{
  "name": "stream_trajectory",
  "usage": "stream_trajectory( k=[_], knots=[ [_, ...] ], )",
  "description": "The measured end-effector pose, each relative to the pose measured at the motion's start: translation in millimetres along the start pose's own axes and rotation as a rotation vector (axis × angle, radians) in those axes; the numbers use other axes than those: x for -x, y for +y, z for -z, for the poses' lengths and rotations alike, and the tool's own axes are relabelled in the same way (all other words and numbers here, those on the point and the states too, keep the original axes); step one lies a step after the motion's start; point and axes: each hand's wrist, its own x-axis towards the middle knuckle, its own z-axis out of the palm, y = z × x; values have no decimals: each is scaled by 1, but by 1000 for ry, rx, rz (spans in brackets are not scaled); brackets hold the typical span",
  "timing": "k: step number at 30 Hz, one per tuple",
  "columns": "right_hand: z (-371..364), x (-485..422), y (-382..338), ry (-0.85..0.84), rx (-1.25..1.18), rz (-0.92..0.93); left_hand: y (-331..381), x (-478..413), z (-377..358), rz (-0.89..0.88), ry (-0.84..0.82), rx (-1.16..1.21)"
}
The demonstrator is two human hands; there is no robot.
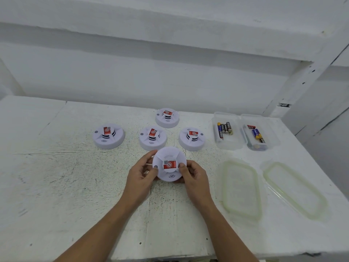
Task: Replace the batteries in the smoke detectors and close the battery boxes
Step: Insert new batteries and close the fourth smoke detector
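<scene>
The left hand (140, 174) and right hand (193, 174) grip the held detector (170, 168); a slip could knock it into the centre detector (153, 138) just behind.

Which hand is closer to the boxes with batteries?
Right. The right hand holds the detector on the side toward the boxes; the left hand holds its far side.

Shows two bare forearms, slim, uncovered from wrist to the frame edge at 6 o'clock. Left hand (140, 174) at 7 o'clock of centre, right hand (194, 176) at 5 o'clock. Fingers (149, 158) slender, with short, plain nails.
</scene>
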Motion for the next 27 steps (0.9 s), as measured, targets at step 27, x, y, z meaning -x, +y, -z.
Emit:
stream_trajectory(
  k=[27],
  knots=[
    [-45,-79,-87,-197,40,21,52,-83,54,0,66,-23]
  ],
)
